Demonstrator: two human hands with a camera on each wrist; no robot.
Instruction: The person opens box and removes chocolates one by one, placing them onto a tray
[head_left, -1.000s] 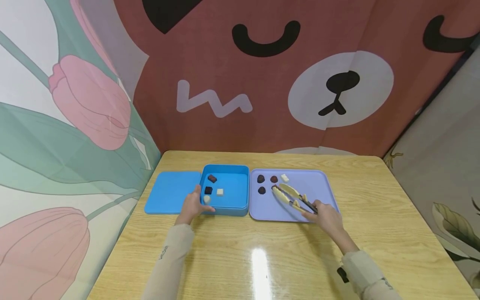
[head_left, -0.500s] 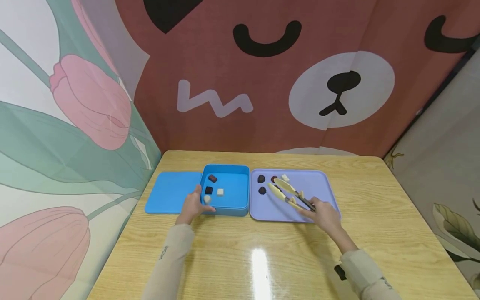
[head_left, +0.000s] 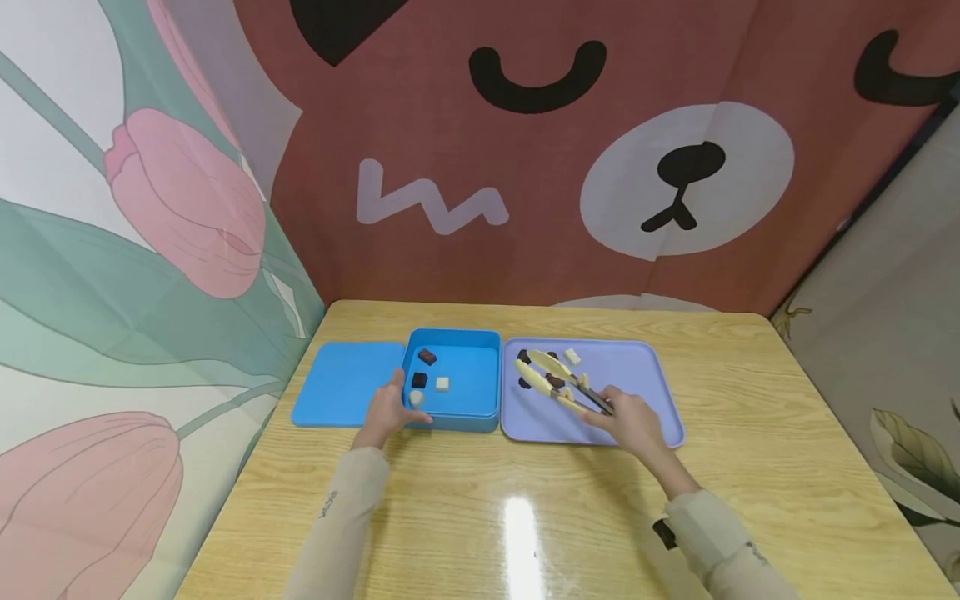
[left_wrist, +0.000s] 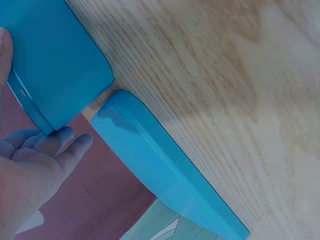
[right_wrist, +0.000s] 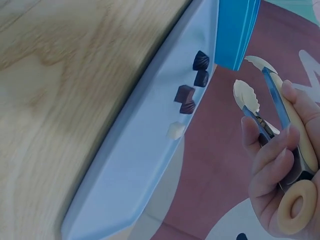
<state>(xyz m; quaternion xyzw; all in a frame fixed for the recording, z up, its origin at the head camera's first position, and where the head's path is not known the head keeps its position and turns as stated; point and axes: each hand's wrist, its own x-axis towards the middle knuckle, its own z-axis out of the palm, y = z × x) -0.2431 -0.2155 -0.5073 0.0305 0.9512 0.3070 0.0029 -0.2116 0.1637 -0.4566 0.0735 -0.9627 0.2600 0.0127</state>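
Observation:
My left hand [head_left: 390,407] grips the front left corner of an open blue box [head_left: 465,371], thumb on its wall and fingers at its rim [left_wrist: 55,75]. In the box lie two dark chocolates [head_left: 427,356] and two white ones [head_left: 442,383]. My right hand [head_left: 626,419] holds cream tongs [head_left: 551,377] over the lavender tray [head_left: 622,375]. The tongs' tips [right_wrist: 252,80] stand apart with nothing between them, above several dark chocolates [right_wrist: 201,78]. A white chocolate [head_left: 572,357] lies at the tray's back.
The box's blue lid [head_left: 341,383] lies flat on the wooden table [head_left: 525,517], just left of the box. Printed fabric walls close in the table's back and left sides. Bare tabletop stretches in front of and to the right of the tray.
My right hand has carried the tongs leftward across the tray, over the dark chocolates. The left hand and the box have stayed put.

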